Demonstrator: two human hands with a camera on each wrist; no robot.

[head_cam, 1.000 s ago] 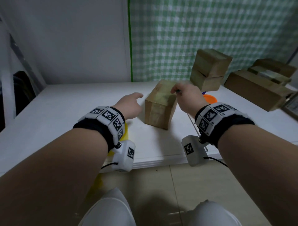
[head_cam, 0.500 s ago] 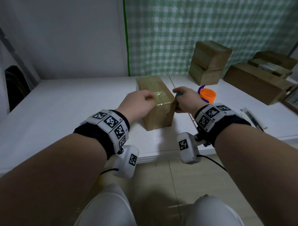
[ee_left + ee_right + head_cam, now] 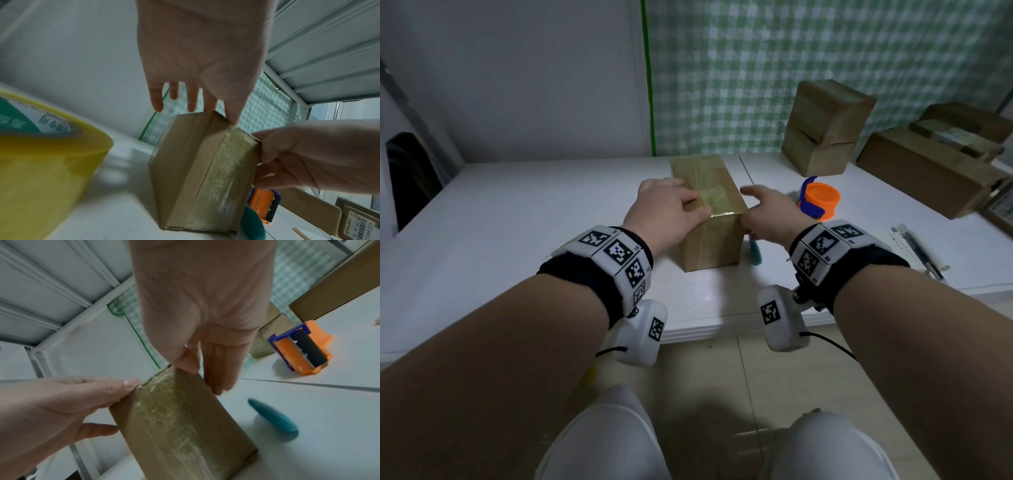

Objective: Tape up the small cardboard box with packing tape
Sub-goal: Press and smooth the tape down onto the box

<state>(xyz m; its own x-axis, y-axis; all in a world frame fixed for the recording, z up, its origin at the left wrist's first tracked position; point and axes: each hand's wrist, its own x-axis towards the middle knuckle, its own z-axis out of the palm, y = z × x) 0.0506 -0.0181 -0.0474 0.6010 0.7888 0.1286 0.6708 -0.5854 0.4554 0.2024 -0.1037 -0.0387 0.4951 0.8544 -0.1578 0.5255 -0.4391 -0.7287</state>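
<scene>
The left hand (image 3: 666, 212) lies palm-down on the near top corner of the small brown cardboard box (image 3: 709, 219), its fingers straight and spread over the lid and its thumb tip pressed at the front top edge; it grips nothing. The right hand (image 3: 768, 212) is at the box's right side with its fingers extended along that wall and the thumb touching the top right edge, likewise relaxed and holding nothing, though the head view is slightly smeared here and how firmly it presses is hard to judge.

The box stands near the front middle of the white table (image 3: 517, 219), one short end facing the person. A strip of clear glossy packing tape (image 3: 224, 175) runs down that near end and over onto the lid.

Just right of the box, on the table by the right wrist, lies a teal rounded handle-like object (image 3: 273, 418), its nature unclear. Beyond it sits an orange and blue tape dispenser (image 3: 820, 200). To the left, close to the left wrist camera, is a large yellowish roll of packing tape (image 3: 47, 159). Further back on the right are two stacked brown cardboard boxes (image 3: 825, 126) and a long flat brown carton (image 3: 924, 174), with pens (image 3: 917, 246) near the table's right front edge. A green checked curtain (image 3: 791, 68) hangs behind.
</scene>
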